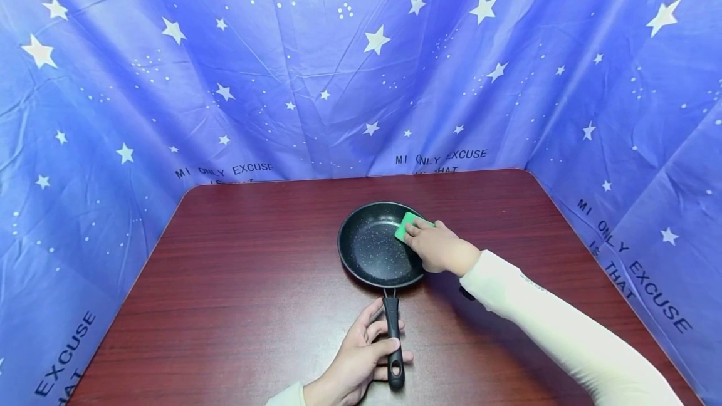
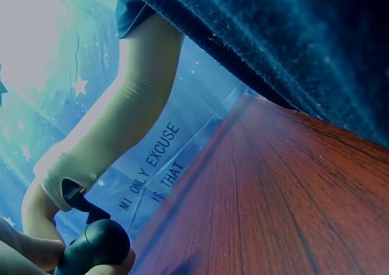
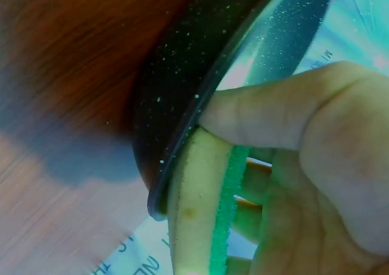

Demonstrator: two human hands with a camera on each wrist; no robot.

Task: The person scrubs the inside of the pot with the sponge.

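Observation:
A black speckled frying pan (image 1: 375, 246) is held over the wooden table, its handle toward the person. My left hand (image 1: 361, 346) grips the black handle (image 1: 392, 318), thumb on top and fingers beneath. In the left wrist view the handle's rounded end (image 2: 103, 244) shows between thumb and fingers. My right hand (image 1: 437, 246) holds a sponge (image 1: 407, 225) with a green face and a yellow body against the pan's right inner side. The right wrist view shows the sponge (image 3: 197, 196) touching the pan's rim (image 3: 188, 129), with the thumb beside it.
The dark red wooden table (image 1: 237, 281) spreads around the pan. Blue curtains (image 1: 316, 67) with white stars and printed words stand along its back and both sides. A dark cloth (image 2: 292, 50) hangs close above the table in the left wrist view.

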